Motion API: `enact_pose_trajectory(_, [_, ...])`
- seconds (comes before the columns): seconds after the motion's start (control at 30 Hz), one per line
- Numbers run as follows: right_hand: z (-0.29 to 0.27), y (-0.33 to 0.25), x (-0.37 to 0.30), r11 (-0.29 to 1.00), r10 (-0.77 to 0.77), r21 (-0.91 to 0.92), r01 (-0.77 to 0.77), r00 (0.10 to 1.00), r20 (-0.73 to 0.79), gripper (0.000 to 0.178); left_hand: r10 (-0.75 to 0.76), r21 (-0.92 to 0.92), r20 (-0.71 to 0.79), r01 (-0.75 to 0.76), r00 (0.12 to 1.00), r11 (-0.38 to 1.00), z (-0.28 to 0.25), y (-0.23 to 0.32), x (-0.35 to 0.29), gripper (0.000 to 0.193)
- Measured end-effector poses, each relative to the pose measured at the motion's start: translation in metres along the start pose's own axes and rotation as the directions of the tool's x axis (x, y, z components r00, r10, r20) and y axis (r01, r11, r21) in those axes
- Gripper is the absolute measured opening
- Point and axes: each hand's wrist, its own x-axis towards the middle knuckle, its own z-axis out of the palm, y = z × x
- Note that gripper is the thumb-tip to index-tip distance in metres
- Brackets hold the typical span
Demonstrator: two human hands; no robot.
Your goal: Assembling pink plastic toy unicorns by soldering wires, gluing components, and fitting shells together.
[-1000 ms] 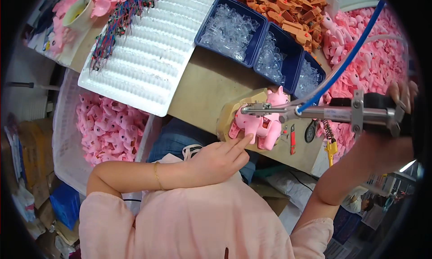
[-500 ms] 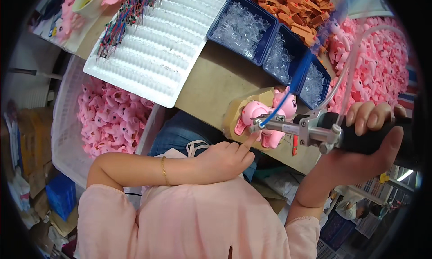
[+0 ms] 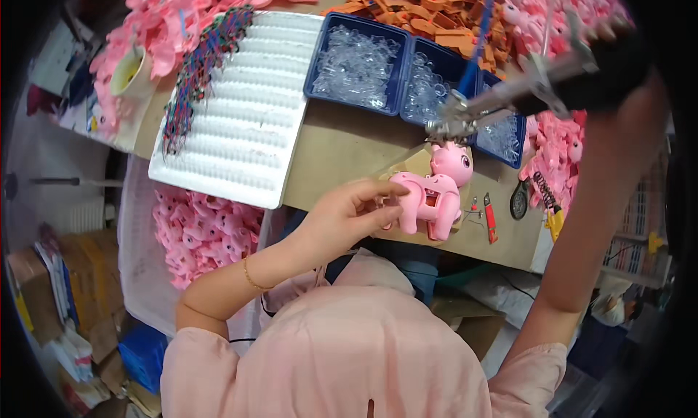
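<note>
A pink toy animal (image 3: 440, 189) lies on its side in a tan block-shaped holder (image 3: 418, 158), with an opening in its body facing up. At the toy's rear end, the thumb and fingers of my left hand (image 3: 352, 214) close on its edge. My right hand (image 3: 609, 30), partly lost at the dark rim, is wrapped round the black grip of a powered screwdriver (image 3: 502, 102). The tool's metal nose, with a blue tube on it, hangs blurred above and behind the toy's head, apart from the toy's body.
Blue bins (image 3: 356, 65) of clear plastic parts stand behind the holder. Left of them lies a white ribbed tray (image 3: 243, 127) with bundled wires (image 3: 196, 91). Orange parts (image 3: 436, 18) and pink toy pieces are heaped behind. A red-handled cutter (image 3: 490, 218) lies right of the toy.
My right hand has lifted the screwdriver up and away from the toy. My left hand has gone from a pointing finger beside the nose to the toy's rear. The view has shifted.
</note>
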Motion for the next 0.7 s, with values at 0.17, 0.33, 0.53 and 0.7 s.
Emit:
enact_pose_trajectory(0.17, [-0.021, 0.014, -0.057, 0.978, 0.197, -0.101, -0.18, 0.961, 0.195, 0.036, 0.087, 0.149, -0.017, -0.084, 0.996, 0.985, 0.012, 0.007, 0.007, 0.047])
enact_pose_trajectory(0.33, [-0.02, -0.015, -0.174, 0.918, 0.034, 0.213, -0.335, 0.601, 0.799, 0.025, 0.186, 0.509, 0.118, -0.22, 0.975, 0.832, 0.032, 0.012, 0.001, 0.067])
enact_pose_trajectory(0.53, [-0.019, 0.028, -0.169, 0.859, 0.149, 0.171, -0.483, 0.554, 0.819, 0.012, 0.391, 0.681, 0.122, -0.363, 0.912, 0.636, 0.04, 0.005, 0.011, 0.067])
enact_pose_trajectory(0.7, [0.015, 0.049, -0.178, 0.759, 0.173, 0.141, -0.636, 0.406, 0.898, 0.009, 0.444, 0.798, 0.038, -0.294, 0.895, 0.526, 0.04, -0.018, 0.031, 0.06])
